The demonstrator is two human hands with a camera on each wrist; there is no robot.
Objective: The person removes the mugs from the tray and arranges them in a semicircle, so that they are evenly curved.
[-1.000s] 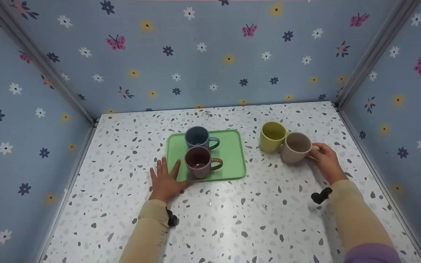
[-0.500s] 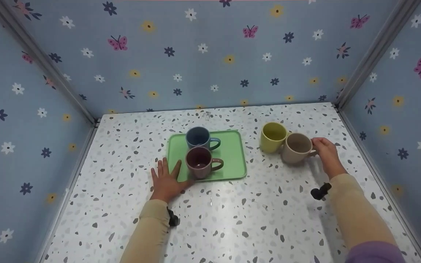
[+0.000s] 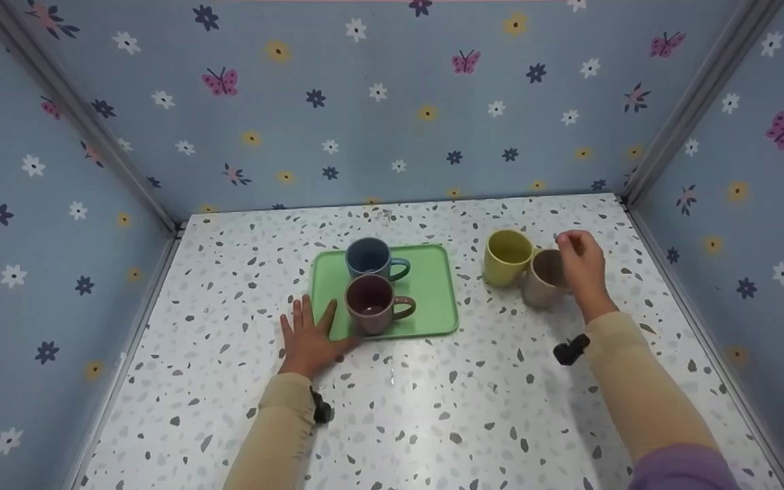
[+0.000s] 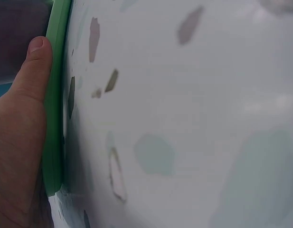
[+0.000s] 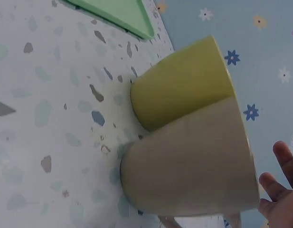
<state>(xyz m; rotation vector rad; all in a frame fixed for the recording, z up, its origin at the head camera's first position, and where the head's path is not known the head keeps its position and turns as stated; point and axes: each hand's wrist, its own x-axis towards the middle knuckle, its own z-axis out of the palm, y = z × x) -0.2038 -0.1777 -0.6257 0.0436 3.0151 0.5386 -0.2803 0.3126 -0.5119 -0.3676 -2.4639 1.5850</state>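
Note:
My left hand (image 3: 309, 346) lies with fingers spread at the front left corner of a green tray (image 3: 433, 286); in the left wrist view its thumb (image 4: 34, 71) rests along the tray's edge. A dark pink mug (image 3: 370, 318) and a blue mug (image 3: 367, 258) stand upright on the tray, handles to the right. Right of the tray, a yellow mug (image 3: 503, 269) and a beige mug (image 3: 542, 289) stand close together on the table. My right hand (image 3: 584, 269) hovers by the beige mug's rim, partly covering it, with its loosely bent fingers (image 5: 274, 187) holding nothing.
The speckled white table (image 3: 433, 408) is enclosed by a flowered blue back wall (image 3: 392, 122) and side walls. Grey metal posts (image 3: 678, 116) run up the corners.
My right hand has let go of the beige mug's handle and moved up and left over the mug's right side. The left hand, tray and mugs stay where they were.

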